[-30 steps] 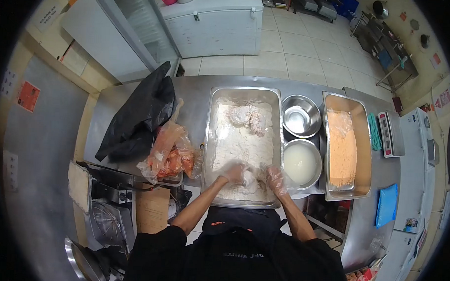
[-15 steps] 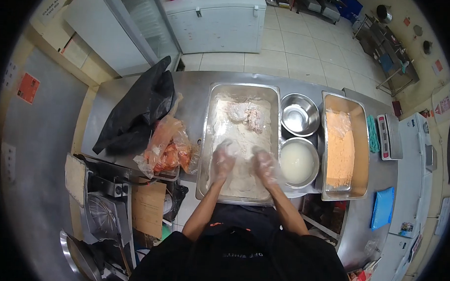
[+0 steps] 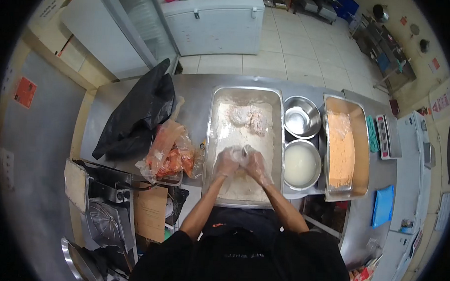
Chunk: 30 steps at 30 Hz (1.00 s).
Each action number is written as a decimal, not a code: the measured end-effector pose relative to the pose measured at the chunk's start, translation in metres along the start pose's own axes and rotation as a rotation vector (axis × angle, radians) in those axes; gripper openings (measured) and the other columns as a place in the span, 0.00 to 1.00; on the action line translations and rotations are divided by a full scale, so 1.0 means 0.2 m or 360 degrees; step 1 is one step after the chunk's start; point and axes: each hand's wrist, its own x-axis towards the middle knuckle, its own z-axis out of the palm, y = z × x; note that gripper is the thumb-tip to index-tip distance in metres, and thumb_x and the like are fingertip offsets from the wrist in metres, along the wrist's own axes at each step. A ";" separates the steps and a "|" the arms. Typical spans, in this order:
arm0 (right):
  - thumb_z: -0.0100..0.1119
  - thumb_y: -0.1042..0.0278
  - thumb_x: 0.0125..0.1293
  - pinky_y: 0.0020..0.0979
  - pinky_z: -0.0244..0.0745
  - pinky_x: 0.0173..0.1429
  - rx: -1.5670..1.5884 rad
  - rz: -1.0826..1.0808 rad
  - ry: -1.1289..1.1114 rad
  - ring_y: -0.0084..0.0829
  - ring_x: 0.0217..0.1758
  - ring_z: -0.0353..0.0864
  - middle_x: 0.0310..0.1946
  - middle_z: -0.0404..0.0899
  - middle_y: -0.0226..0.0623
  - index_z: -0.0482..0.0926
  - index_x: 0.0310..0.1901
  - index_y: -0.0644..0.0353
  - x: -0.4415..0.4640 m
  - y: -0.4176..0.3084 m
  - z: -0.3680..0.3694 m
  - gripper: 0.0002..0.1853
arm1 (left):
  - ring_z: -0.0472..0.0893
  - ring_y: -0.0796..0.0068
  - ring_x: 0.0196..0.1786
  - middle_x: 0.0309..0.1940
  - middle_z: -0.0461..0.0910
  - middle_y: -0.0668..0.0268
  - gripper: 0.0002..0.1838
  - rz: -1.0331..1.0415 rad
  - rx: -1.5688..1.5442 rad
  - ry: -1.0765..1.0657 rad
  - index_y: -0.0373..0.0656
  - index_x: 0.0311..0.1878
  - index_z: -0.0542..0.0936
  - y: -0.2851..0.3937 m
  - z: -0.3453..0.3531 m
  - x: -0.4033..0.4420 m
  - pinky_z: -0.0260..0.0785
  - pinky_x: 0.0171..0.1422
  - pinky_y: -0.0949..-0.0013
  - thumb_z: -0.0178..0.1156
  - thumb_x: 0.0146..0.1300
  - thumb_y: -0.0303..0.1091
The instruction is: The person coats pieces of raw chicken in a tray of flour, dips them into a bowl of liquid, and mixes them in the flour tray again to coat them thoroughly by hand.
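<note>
A deep steel tray (image 3: 210, 140) holds white flour (image 3: 242, 136), with flour-coated pieces (image 3: 248, 117) lying toward its far end. My left hand (image 3: 227, 162) and my right hand (image 3: 254, 164), both in clear plastic gloves, meet over the near half of the flour. Their fingers curl in around a small whitish floured lump (image 3: 242, 155) between them, partly hidden and blurred. To the right of the tray are a bowl of milky liquid (image 3: 300, 165) and a shiny steel bowl (image 3: 301, 117).
A tray of orange powder (image 3: 341, 159) stands on the right, beside a scale (image 3: 387, 137) and a blue packet (image 3: 383, 206). Left of the flour are a plastic bag of reddish pieces (image 3: 173, 156) and a black bag (image 3: 139, 112). A white chest freezer (image 3: 216, 30) stands beyond the counter.
Half a second ago my hands were apart over the flour with fingers spread. Now they have come together around the floured lump. The lump was near the tray's near end a second ago.
</note>
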 end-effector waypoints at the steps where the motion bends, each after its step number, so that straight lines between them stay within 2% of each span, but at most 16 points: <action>1: 0.56 0.68 0.52 0.39 0.65 0.24 0.0038 -0.0045 -0.0062 0.47 0.21 0.74 0.18 0.71 0.50 0.69 0.22 0.63 0.05 -0.05 -0.01 0.09 | 0.79 0.60 0.42 0.37 0.79 0.54 0.15 0.0078 0.0062 0.0014 0.43 0.39 0.80 0.02 -0.02 0.02 0.70 0.48 0.68 0.59 0.43 0.27; 3: 0.56 0.66 0.54 0.40 0.64 0.24 -0.0065 -0.0079 -0.0057 0.46 0.20 0.73 0.17 0.71 0.48 0.71 0.24 0.62 0.18 0.02 -0.06 0.09 | 0.80 0.61 0.38 0.35 0.80 0.54 0.14 0.0266 0.0178 0.0085 0.42 0.39 0.81 0.09 -0.10 0.15 0.71 0.45 0.67 0.60 0.44 0.29; 4: 0.58 0.65 0.52 0.40 0.63 0.24 -0.0096 -0.0091 -0.0060 0.46 0.21 0.72 0.17 0.71 0.46 0.71 0.23 0.61 0.25 0.08 -0.08 0.10 | 0.79 0.67 0.35 0.32 0.81 0.61 0.23 0.0302 -0.0047 -0.0066 0.40 0.43 0.79 -0.06 -0.10 0.29 0.70 0.49 0.68 0.67 0.41 0.36; 5: 0.59 0.64 0.51 0.40 0.63 0.25 -0.0128 -0.0099 -0.0065 0.45 0.21 0.71 0.17 0.71 0.44 0.71 0.23 0.61 0.30 0.13 -0.08 0.10 | 0.79 0.65 0.36 0.33 0.80 0.59 0.21 0.0405 -0.0094 -0.0104 0.39 0.42 0.79 -0.14 -0.07 0.40 0.70 0.49 0.66 0.65 0.42 0.37; 8: 0.48 0.61 0.63 0.36 0.66 0.25 -0.0249 -0.0304 0.0226 0.38 0.22 0.74 0.20 0.73 0.43 0.74 0.29 0.63 0.43 0.21 -0.08 0.14 | 0.78 0.61 0.37 0.34 0.79 0.55 0.18 0.0702 0.0296 0.0051 0.39 0.40 0.78 -0.18 -0.02 0.61 0.69 0.47 0.62 0.61 0.45 0.37; 9: 0.49 0.61 0.62 0.36 0.66 0.27 -0.0434 -0.0343 0.0111 0.39 0.24 0.74 0.22 0.73 0.44 0.74 0.30 0.63 0.42 0.25 -0.06 0.13 | 0.78 0.60 0.38 0.34 0.78 0.54 0.17 0.0768 0.0417 0.0122 0.38 0.39 0.78 -0.21 -0.01 0.64 0.69 0.47 0.61 0.59 0.46 0.37; 11: 0.51 0.62 0.59 0.37 0.67 0.31 -0.0801 -0.0430 -0.0112 0.41 0.28 0.73 0.26 0.72 0.46 0.72 0.32 0.64 0.28 0.39 0.00 0.12 | 0.77 0.57 0.39 0.35 0.77 0.51 0.15 0.0657 0.0596 0.0058 0.38 0.38 0.78 -0.35 0.02 0.58 0.68 0.46 0.58 0.56 0.48 0.37; 13: 0.53 0.63 0.56 0.38 0.67 0.35 -0.1161 -0.0489 -0.0340 0.43 0.32 0.72 0.31 0.72 0.47 0.71 0.35 0.65 0.16 0.56 0.10 0.12 | 0.76 0.53 0.40 0.37 0.76 0.49 0.15 0.0542 0.0979 -0.0350 0.37 0.36 0.78 -0.54 0.04 0.42 0.68 0.46 0.56 0.54 0.48 0.38; 14: 0.52 0.62 0.56 0.38 0.67 0.35 -0.0962 -0.0413 -0.0414 0.43 0.32 0.72 0.31 0.72 0.47 0.71 0.35 0.65 0.13 0.65 0.15 0.13 | 0.76 0.51 0.41 0.38 0.76 0.48 0.16 0.0534 0.1204 -0.0643 0.36 0.35 0.78 -0.64 0.05 0.33 0.68 0.46 0.55 0.54 0.48 0.38; 17: 0.49 0.57 0.57 0.37 0.69 0.38 -0.0356 -0.0142 -0.0657 0.41 0.34 0.73 0.31 0.74 0.46 0.71 0.38 0.66 -0.05 0.95 0.32 0.18 | 0.76 0.51 0.40 0.36 0.77 0.47 0.16 0.0321 0.0992 -0.0613 0.36 0.33 0.78 -0.49 -0.02 0.03 0.68 0.47 0.55 0.55 0.46 0.40; 18: 0.48 0.55 0.58 0.37 0.69 0.39 -0.0149 -0.0047 -0.0737 0.40 0.34 0.74 0.31 0.74 0.46 0.71 0.39 0.66 -0.11 1.03 0.37 0.19 | 0.74 0.51 0.50 0.43 0.75 0.46 0.22 0.0111 0.1110 -0.0806 0.36 0.43 0.76 -0.45 -0.04 0.03 0.65 0.56 0.58 0.54 0.50 0.44; 19: 0.47 0.53 0.58 0.37 0.70 0.40 0.0060 0.0060 -0.0819 0.40 0.35 0.74 0.31 0.75 0.46 0.71 0.40 0.66 -0.20 1.05 0.40 0.21 | 0.75 0.52 0.49 0.43 0.75 0.47 0.22 0.0118 0.0910 -0.0819 0.36 0.43 0.76 -0.43 -0.06 0.02 0.66 0.55 0.58 0.54 0.50 0.43; 21: 0.46 0.53 0.59 0.36 0.70 0.41 -0.0142 0.0014 -0.0923 0.40 0.36 0.74 0.31 0.75 0.45 0.72 0.40 0.66 -0.17 1.08 0.38 0.21 | 0.76 0.52 0.46 0.43 0.75 0.47 0.20 0.0136 0.0510 -0.0831 0.37 0.42 0.76 -0.39 -0.10 0.02 0.68 0.53 0.59 0.55 0.51 0.42; 24: 0.45 0.53 0.60 0.35 0.70 0.43 -0.0520 -0.0046 -0.1055 0.39 0.37 0.75 0.33 0.76 0.45 0.73 0.40 0.66 -0.11 1.04 0.35 0.21 | 0.77 0.52 0.44 0.41 0.76 0.49 0.17 0.0232 0.1369 -0.1292 0.39 0.42 0.76 -0.21 -0.03 0.00 0.69 0.49 0.59 0.54 0.53 0.39; 27: 0.44 0.54 0.61 0.34 0.70 0.45 -0.0746 -0.0065 -0.1137 0.38 0.38 0.75 0.34 0.76 0.45 0.73 0.40 0.66 -0.11 0.98 0.38 0.21 | 0.78 0.54 0.35 0.30 0.78 0.52 0.09 0.0253 0.1057 -0.0599 0.39 0.31 0.78 -0.36 0.07 -0.09 0.71 0.38 0.59 0.51 0.48 0.28; 30: 0.43 0.54 0.62 0.33 0.70 0.46 -0.0861 -0.0039 -0.1237 0.38 0.39 0.75 0.35 0.76 0.44 0.74 0.41 0.66 -0.10 0.95 0.42 0.21 | 0.78 0.53 0.36 0.31 0.78 0.52 0.08 0.0480 0.1130 -0.0644 0.40 0.33 0.78 -0.54 0.11 -0.15 0.70 0.40 0.57 0.52 0.49 0.29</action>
